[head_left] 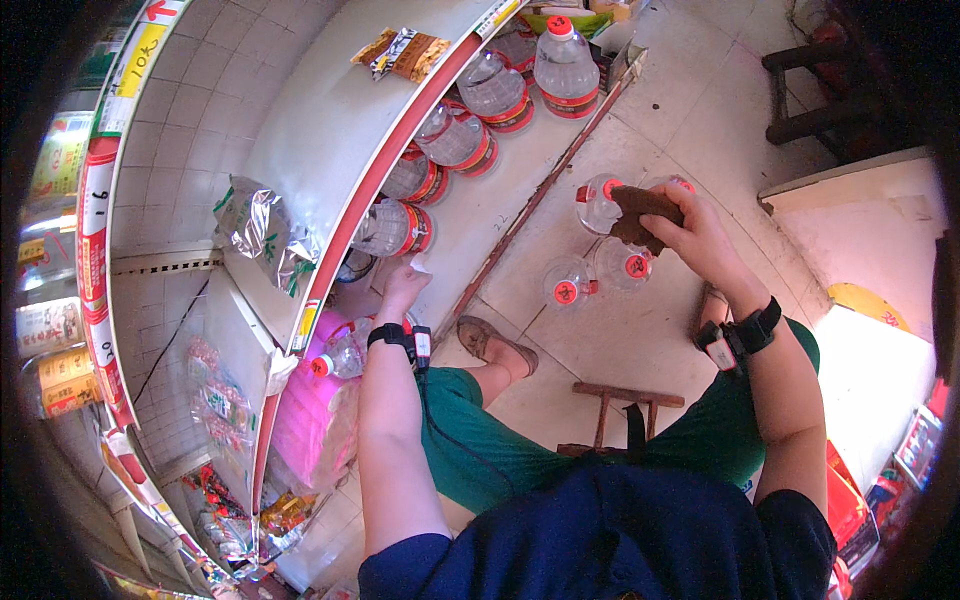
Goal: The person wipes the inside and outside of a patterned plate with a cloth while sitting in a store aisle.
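Observation:
My right hand (690,235) is closed on a crumpled brown rag (632,212), held above several clear plastic bottles with red caps standing on the floor. One floor bottle (567,287) shows below and left of the rag; another (597,205) is partly behind it. My left hand (403,288) reaches in at the low shelf (505,195), its fingers closed around what looks like a small white scrap (421,265). Close to that hand lies a large clear bottle (395,230) with a red label. More such bottles line the shelf, and one stands upright (566,70) at its far end.
Snack packets (400,53) lie on the upper shelf, whose red edge (400,140) runs beside my left arm. A silver bag (258,222) rests farther left. Pink plastic wrap (305,425) is below my left wrist. A small wooden stool (628,397) stands between my legs.

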Motion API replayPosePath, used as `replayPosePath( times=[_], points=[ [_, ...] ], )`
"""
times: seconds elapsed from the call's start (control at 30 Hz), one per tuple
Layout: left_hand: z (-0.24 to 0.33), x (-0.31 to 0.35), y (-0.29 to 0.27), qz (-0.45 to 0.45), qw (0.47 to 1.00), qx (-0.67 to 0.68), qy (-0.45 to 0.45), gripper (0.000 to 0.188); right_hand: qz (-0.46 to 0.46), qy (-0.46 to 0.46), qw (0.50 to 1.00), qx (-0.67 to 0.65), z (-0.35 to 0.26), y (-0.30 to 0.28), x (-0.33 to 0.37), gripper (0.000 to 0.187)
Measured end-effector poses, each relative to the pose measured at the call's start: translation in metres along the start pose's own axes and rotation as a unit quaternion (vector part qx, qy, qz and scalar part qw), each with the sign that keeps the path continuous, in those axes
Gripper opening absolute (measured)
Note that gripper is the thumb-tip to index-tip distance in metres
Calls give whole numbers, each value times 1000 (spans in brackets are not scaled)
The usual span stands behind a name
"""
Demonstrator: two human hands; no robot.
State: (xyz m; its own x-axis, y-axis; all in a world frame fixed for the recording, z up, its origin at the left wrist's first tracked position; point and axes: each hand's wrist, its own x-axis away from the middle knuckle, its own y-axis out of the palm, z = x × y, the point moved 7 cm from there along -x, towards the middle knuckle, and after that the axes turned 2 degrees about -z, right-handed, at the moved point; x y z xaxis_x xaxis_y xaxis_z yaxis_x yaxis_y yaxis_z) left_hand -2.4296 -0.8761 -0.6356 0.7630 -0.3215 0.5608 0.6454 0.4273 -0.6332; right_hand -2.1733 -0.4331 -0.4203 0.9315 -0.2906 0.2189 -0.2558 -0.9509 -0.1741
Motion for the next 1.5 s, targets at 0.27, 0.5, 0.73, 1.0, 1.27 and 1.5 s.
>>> replayPosePath(
  times=[0.27, 0.5, 0.73, 1.0, 1.27, 1.5],
  points=[
    [59, 12, 12, 100, 967, -207, 115, 55, -2, -14, 1000, -11, 1, -5, 10, 22],
    [57, -1, 15, 22, 995, -88, 51, 44, -7, 0, 1000, 7, -8, -16, 1, 21],
    [95, 10, 14, 55, 992, -67, 95, 37, 7, -18, 998, 67, -16, -15, 3, 26],
    [311, 150, 9, 35, 877, 375, 298, 24, -34, 55, 998, 14, -21, -7, 11, 32],
    [359, 198, 10, 47, 823, 345, 449, 21, -83, 51, 965, -245, -37, 16, 15, 30],
    [364, 208, 4, 82, 838, 216, 494, 20, -115, 96, 903, -402, -31, 20, 16, 29]
  ],
)
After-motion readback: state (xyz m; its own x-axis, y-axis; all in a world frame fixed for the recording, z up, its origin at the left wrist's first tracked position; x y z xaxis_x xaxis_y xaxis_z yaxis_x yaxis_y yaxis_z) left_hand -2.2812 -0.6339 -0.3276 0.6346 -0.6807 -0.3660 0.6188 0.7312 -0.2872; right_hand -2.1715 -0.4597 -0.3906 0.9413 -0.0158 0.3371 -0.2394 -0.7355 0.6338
